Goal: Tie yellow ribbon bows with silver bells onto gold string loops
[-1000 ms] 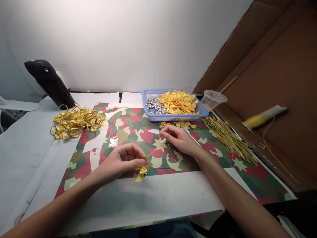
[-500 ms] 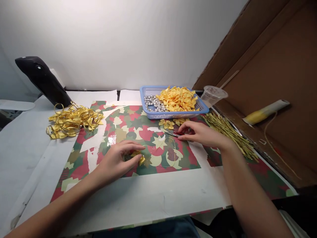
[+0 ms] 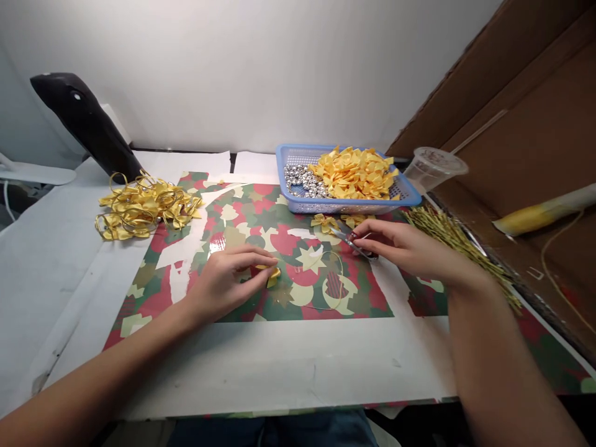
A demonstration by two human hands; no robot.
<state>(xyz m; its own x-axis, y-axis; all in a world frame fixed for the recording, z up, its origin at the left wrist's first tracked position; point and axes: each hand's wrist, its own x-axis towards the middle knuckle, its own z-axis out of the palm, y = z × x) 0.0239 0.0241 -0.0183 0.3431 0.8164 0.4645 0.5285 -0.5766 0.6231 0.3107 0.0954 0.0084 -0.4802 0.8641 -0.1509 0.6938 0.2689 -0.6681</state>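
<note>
My left hand (image 3: 228, 276) is closed over the patterned sheet, thumb and fingertips pinching a small yellow ribbon bow (image 3: 274, 277). A thin, pale cord (image 3: 341, 267) curves in a loop on the sheet to the right of the bow. Small scissors (image 3: 345, 238) with silver blades and dark red handles are in the fingers of my right hand (image 3: 405, 248), their tips pointing left. Just beyond the blades lie yellow bows (image 3: 325, 222), close to the basket's front side. My right palm hides part of the handles.
A blue basket (image 3: 354, 207) at the back holds yellow bows and silver beads (image 3: 305, 180). Finished-looking yellow bows on looped cords (image 3: 144, 211) are heaped at left beside a black object (image 3: 88, 127). Yellow-green cords (image 3: 459, 248), a plastic cup (image 3: 435, 167) and a cardboard wall (image 3: 526, 105) stand right.
The scissors have turned in my right hand, and their blades show more plainly. My left hand stays at the bow. The whole view has shifted slightly.
</note>
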